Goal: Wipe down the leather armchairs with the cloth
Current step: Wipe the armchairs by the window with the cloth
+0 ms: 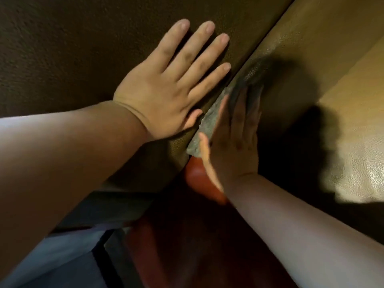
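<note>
The left hand (166, 90) is laid flat, fingers spread toward 1 o'clock, on the brown leather armchair (83, 38). The grey cloth (209, 121) is pressed into the seam by the flat right hand (234, 142), at 5 o'clock of the left.

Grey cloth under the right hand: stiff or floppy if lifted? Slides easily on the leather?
Probably floppy: the grey textured cloth bends into the seam between the brown leather cushions and follows their shape. Likely light, since the flat right hand alone pins it. It may slide readily on the smooth, shiny leather.
</note>
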Tool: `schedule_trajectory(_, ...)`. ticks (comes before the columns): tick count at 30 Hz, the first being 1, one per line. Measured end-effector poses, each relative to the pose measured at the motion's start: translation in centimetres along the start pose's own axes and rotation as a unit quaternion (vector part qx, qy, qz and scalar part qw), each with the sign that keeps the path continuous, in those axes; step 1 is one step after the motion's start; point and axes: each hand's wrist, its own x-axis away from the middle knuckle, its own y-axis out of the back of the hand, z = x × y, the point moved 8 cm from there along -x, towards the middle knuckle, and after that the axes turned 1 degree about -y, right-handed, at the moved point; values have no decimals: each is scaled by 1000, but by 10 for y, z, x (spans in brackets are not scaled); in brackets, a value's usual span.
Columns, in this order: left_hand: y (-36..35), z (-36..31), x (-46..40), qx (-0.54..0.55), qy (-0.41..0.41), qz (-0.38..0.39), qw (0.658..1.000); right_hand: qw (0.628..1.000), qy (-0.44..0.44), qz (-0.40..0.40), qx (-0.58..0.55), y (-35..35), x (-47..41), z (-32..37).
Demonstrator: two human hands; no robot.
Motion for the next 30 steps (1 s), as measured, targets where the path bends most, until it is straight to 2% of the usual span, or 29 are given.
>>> schedule_trajectory(2,0,-2,1,-22,0,-4,1000,1000,-11,-24,-14,9,-35,-22)
schedule_trajectory(4,-1,-4,1,-25,-5,2,1000,992,-81,-76,-57,24,-63,-42)
schedule_trajectory(6,0,-4,-1,-13,-6,2,1000,985,-127,-100,-60,22,-47,-29)
schedule_trajectory(11,0,-5,1,-27,-4,-21,999,998,-15,-49,-26,-21,37,30)
schedule_trajectory(14,-1,-2,0,-20,5,-15,1000,999,-3,-38,-23,-11,9,13)
schedule_trajectory(15,-2,-2,1,-14,6,-14,1000,997,-43,-64,-23,-7,-11,-7)
schedule_trajectory(17,-4,-3,2,-7,3,-19,1000,973,-181,-134,-47,1,-69,-75)
schedule_trajectory(19,-3,-2,1,8,1,-12,1000,944,-273,-152,-106,10,-95,-108)
schedule_trajectory(21,-3,-3,1,4,6,-18,1000,954,-242,-134,-119,11,-70,-74)
schedule_trajectory(24,-8,-4,3,-34,2,-20,999,992,-70,-48,-88,1,5,11)
schedule_trajectory(26,-9,-3,3,-39,5,-16,999,995,-25,-53,-80,-1,3,6)
schedule_trajectory(28,-9,-3,2,-21,4,-24,999,989,-47,-95,-99,10,-38,-32)
schedule_trajectory(30,-10,-3,0,1,0,-34,999,964,-132,-160,-165,27,-75,-77)
